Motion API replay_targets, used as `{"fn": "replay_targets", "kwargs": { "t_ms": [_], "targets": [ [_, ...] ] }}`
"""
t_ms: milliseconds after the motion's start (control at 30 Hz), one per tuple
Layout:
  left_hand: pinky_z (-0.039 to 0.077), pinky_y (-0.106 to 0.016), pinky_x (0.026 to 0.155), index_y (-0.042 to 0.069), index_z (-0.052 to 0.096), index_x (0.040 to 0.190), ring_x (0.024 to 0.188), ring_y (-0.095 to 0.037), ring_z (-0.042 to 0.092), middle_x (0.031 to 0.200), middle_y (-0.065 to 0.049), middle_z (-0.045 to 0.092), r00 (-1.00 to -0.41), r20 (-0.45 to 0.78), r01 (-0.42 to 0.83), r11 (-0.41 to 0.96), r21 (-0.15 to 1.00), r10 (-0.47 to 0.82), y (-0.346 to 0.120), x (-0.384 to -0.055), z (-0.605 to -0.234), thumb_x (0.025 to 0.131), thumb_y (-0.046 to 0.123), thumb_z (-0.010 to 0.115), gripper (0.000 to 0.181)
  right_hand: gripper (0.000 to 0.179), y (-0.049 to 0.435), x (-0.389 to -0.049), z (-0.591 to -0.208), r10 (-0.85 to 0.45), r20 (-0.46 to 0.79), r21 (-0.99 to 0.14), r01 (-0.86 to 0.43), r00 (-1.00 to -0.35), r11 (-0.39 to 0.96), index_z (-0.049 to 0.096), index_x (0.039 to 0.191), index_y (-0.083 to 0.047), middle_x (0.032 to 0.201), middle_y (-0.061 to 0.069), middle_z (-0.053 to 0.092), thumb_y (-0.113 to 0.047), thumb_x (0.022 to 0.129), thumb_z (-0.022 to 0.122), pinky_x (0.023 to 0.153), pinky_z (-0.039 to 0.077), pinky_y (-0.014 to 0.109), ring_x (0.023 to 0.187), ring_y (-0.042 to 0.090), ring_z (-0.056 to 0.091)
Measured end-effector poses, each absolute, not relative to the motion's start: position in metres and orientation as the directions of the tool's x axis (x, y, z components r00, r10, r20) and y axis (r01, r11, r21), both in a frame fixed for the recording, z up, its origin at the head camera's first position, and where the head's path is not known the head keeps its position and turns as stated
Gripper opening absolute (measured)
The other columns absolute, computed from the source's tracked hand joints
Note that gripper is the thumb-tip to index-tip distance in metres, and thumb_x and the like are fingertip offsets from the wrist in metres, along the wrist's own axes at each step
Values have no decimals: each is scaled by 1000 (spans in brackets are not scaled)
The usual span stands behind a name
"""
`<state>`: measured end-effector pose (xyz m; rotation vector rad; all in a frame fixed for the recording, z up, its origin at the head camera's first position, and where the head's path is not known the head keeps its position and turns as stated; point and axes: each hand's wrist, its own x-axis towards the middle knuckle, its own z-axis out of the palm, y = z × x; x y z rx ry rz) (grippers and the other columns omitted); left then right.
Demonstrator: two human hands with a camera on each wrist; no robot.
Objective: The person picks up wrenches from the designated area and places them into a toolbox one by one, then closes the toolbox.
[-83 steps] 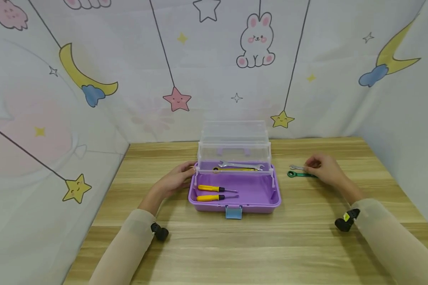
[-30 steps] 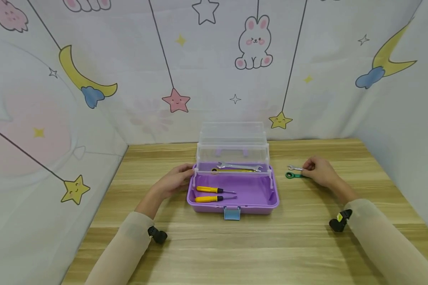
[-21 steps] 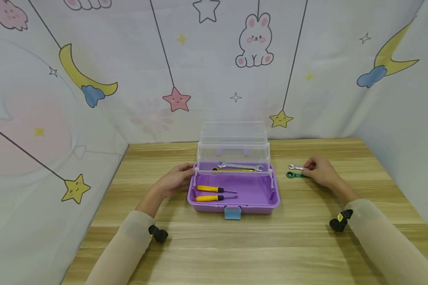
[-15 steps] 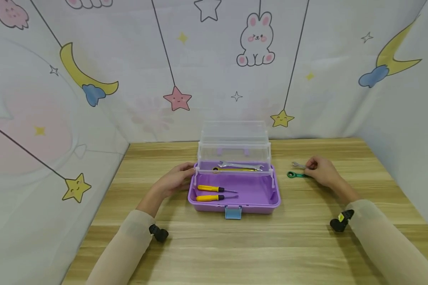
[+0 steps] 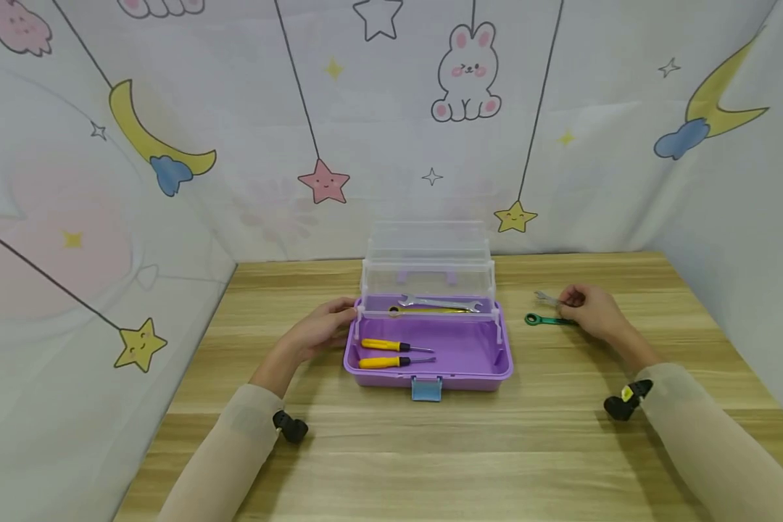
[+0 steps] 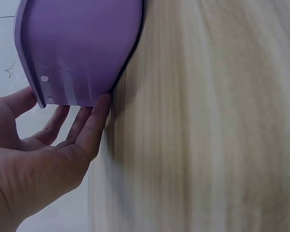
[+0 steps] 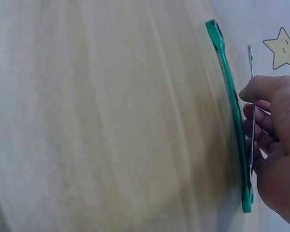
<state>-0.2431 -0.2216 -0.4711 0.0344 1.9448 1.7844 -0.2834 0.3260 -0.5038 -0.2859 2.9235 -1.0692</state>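
Note:
In the head view my left hand (image 5: 320, 330) touches the left end of a purple toolbox (image 5: 428, 381). The left wrist view shows its fairly straight fingers spread along the edge of the toolbox wall (image 6: 82, 43). My right hand (image 5: 594, 312) pinches a small silver wrench (image 5: 546, 298) between thumb and fingers, its free end tilted up off the table. Just below lies a green ratchet wrench (image 5: 548, 320). In the right wrist view the silver wrench (image 7: 253, 125) is beside the green ratchet wrench (image 7: 232, 96). My right hand partly covers the wrenches in the head view.
Inside the toolbox are two yellow-handled screwdrivers (image 5: 381, 362), a large silver wrench (image 5: 440, 303) and a yellow wrench (image 5: 431, 312). Its clear lid (image 5: 428, 246) stands raised with see-through trays. A printed curtain (image 5: 391, 145) hangs behind the wooden table (image 5: 431, 457).
The small silver wrench lay flat beside the green one earlier; its free end is now raised in my right hand's pinch. My left hand has stayed at the toolbox.

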Motion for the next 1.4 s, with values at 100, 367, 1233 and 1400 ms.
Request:
{"fn": "replay_targets", "kwargs": {
  "t_ms": [100, 367, 1233, 1400],
  "targets": [
    [49, -51, 113, 4, 44, 157, 141, -33, 51, 154, -20, 51, -877, -339, -310, 139, 941, 341, -221, -243, -472, 115, 23, 45, 46, 20, 324, -286, -499, -173, 40, -658, -156, -984, 736, 65, 113, 2, 104, 16, 66, -12, 100, 70, 74, 50, 30, 92, 25, 59],
    [49, -51, 113, 4, 44, 156, 141, -34, 51, 153, -21, 51, -879, -337, -313, 127, 941, 337, -221, -243, -472, 115, 22, 45, 45, 18, 312, -285, -483, -215, 77, -681, -209, -974, 701, 67, 113, 1, 102, 16, 67, -10, 99, 71, 72, 48, 31, 92, 26, 59],
    [48, -53, 114, 3, 44, 156, 144, -35, 49, 153, -20, 51, -884, -332, -306, 128, 943, 330, -222, -247, -476, 115, 23, 45, 45, 16, 243, -272, -406, -310, 244, -674, -391, -919, 627, 71, 113, -4, 101, 11, 70, -16, 103, 72, 78, 51, 21, 93, 24, 62],
    [49, -52, 113, 3, 44, 156, 142, -34, 51, 152, -20, 51, -883, -331, -306, 126, 944, 334, -222, -248, -477, 115, 22, 45, 46, 14, 225, -271, -401, -358, 251, -685, -426, -899, 591, 72, 111, -2, 100, 11, 70, -12, 102, 72, 77, 51, 23, 91, 24, 62]
  ]
}}
